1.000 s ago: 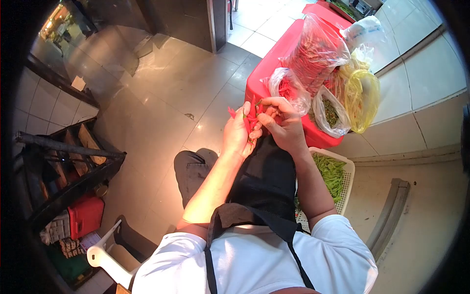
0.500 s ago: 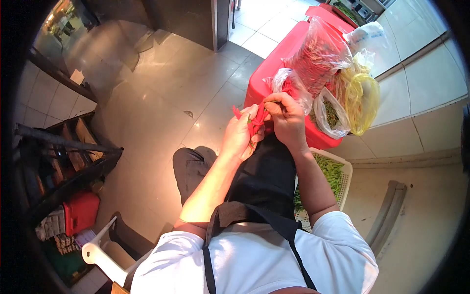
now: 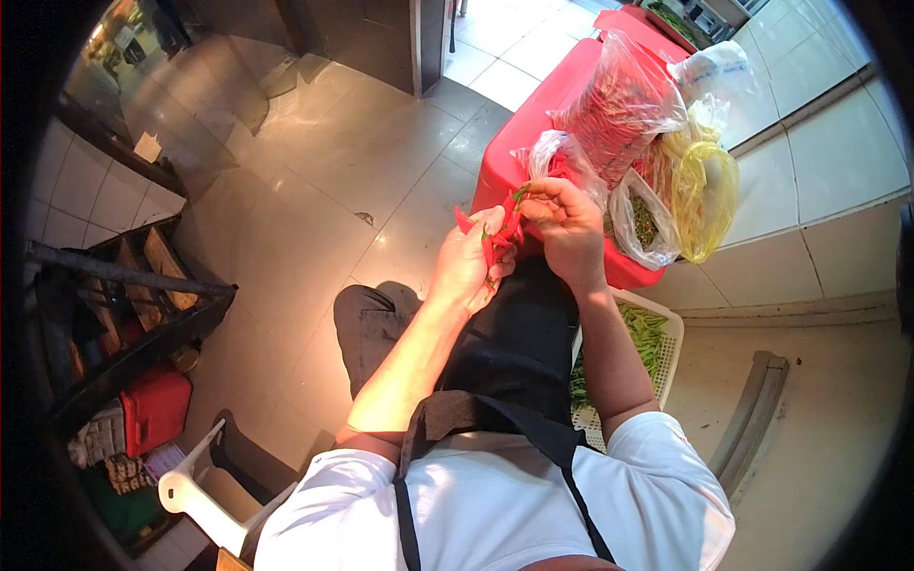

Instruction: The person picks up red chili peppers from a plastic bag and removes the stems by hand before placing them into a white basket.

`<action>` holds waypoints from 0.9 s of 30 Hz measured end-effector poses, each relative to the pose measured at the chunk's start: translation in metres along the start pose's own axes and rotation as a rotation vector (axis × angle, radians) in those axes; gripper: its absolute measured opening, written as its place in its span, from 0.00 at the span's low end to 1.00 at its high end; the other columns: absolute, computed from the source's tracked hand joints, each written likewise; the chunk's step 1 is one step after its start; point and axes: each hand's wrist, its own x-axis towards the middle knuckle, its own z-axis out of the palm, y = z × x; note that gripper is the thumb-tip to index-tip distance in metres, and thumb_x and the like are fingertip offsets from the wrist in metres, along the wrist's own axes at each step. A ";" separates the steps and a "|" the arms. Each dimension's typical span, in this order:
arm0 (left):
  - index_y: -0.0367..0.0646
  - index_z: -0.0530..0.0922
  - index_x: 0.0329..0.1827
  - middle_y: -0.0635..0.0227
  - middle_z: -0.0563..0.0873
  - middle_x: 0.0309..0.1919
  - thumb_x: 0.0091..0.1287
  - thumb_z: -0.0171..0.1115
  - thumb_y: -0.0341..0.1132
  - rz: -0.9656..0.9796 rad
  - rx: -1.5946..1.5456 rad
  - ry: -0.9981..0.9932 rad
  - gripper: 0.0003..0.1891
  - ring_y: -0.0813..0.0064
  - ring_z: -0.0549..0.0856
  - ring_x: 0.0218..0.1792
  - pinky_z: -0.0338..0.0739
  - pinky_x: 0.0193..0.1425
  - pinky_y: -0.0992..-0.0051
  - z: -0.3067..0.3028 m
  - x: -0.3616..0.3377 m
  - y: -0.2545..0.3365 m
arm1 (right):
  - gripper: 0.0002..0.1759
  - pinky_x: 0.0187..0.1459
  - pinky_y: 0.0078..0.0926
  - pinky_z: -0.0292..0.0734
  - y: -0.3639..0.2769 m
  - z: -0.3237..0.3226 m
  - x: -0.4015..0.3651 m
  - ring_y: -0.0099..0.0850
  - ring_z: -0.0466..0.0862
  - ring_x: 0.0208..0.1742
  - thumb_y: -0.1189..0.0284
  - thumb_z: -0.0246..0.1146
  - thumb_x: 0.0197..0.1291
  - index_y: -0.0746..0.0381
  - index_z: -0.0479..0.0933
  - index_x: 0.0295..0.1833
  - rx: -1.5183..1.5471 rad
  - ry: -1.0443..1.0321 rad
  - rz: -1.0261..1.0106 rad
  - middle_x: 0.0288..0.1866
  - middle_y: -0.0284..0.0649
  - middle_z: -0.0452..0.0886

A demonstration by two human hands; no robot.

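Note:
My left hand (image 3: pixel 464 266) is closed around several red chili peppers (image 3: pixel 502 240), whose tips and green stems stick out past the fingers. Beside it, my right hand (image 3: pixel 568 228) has its fingers curled, with the fingertips against a green chili stem (image 3: pixel 520 194) at the top of the bunch. Both hands are above my lap, over the black apron (image 3: pixel 509 324).
A red bin (image 3: pixel 509 152) stands ahead to the right. On it rest a large clear bag of red chilies (image 3: pixel 624 105), an open bag (image 3: pixel 645 219) and a yellow bag (image 3: pixel 706 195). A white basket (image 3: pixel 674 347) of green peppers sits by my right arm; a dark rack (image 3: pixel 143 352) stands left.
My right hand has shifted slightly right, away from the bunch, and more of the green stem shows. My left hand stays almost in place with the chilies.

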 end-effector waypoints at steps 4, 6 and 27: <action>0.42 0.77 0.43 0.71 0.79 0.27 0.73 0.58 0.46 -0.092 -0.113 0.057 0.14 0.83 0.75 0.19 0.67 0.16 0.86 0.002 0.004 -0.007 | 0.12 0.38 0.14 0.74 0.002 0.002 -0.007 0.17 0.78 0.37 0.81 0.61 0.64 0.68 0.77 0.53 -0.187 0.060 -0.066 0.38 0.33 0.80; 0.43 0.76 0.39 0.71 0.78 0.26 0.72 0.60 0.44 -0.142 -0.199 0.047 0.13 0.82 0.73 0.18 0.66 0.16 0.85 0.004 0.005 -0.009 | 0.13 0.39 0.14 0.74 0.009 0.007 -0.008 0.17 0.77 0.38 0.81 0.62 0.64 0.68 0.76 0.54 -0.294 0.121 -0.159 0.39 0.33 0.80; 0.43 0.79 0.44 0.75 0.82 0.29 0.74 0.57 0.44 0.067 0.013 0.145 0.12 0.86 0.75 0.19 0.64 0.17 0.86 0.022 -0.007 -0.008 | 0.20 0.43 0.14 0.76 0.025 0.018 -0.018 0.19 0.80 0.40 0.84 0.60 0.64 0.66 0.70 0.61 -0.179 0.192 -0.270 0.42 0.35 0.79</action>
